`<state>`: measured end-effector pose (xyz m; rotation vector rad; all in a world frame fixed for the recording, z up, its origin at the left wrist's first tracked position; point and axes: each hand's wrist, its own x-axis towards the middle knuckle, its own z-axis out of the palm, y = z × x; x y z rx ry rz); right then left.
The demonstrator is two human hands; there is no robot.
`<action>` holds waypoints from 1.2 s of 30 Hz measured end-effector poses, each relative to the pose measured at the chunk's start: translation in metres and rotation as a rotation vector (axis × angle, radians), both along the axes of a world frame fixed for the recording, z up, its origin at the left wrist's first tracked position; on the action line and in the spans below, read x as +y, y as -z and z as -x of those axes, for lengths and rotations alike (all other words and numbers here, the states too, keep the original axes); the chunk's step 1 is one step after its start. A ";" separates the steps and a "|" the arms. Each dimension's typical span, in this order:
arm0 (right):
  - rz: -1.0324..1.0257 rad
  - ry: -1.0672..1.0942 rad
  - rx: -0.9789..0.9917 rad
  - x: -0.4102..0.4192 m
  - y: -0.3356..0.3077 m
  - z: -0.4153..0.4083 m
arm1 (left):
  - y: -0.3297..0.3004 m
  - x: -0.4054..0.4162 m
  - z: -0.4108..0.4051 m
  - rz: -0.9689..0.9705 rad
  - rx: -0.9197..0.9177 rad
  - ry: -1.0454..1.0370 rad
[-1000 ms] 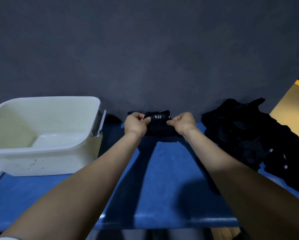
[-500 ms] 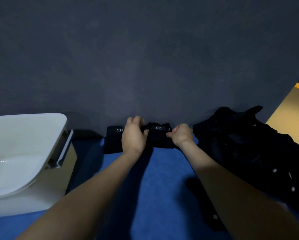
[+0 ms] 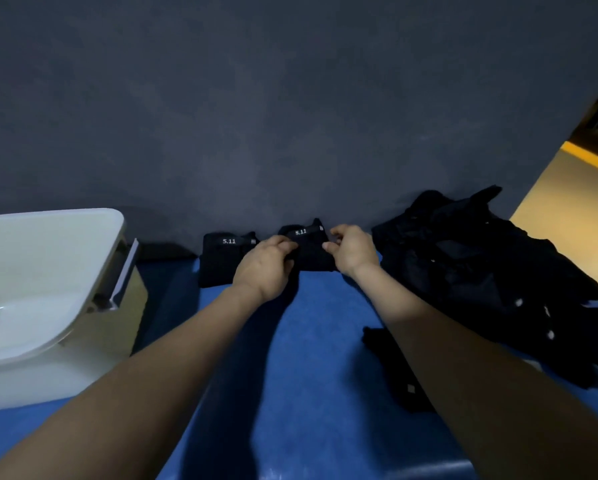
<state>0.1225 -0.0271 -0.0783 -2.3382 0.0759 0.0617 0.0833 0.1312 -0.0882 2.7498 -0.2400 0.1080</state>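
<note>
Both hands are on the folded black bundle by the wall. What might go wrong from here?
The folded bundle, pinched at its sides by the left hand and right hand, may spring open when released. The left hand is close against the second bundle and might knock it askew. The right forearm passes over a loose black piece near the clothes pile and might drag it.

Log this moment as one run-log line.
left hand: grips right folded garment | right hand: pinches its right edge | left folded garment: alongside, untouched | white tub: left | clothes pile: right
</note>
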 end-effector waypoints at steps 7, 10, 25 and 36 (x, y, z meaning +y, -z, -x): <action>0.005 0.011 -0.117 -0.039 -0.028 0.047 | -0.026 -0.031 0.030 0.031 -0.132 -0.016; 0.011 0.029 -0.140 -0.060 -0.032 0.076 | -0.029 -0.052 0.054 0.141 -0.091 -0.001; 0.114 0.118 -0.059 -0.144 0.006 0.201 | 0.019 -0.138 0.163 0.201 0.200 0.144; 0.076 0.060 -0.036 -0.120 0.017 0.210 | 0.016 -0.094 0.178 0.215 0.057 0.018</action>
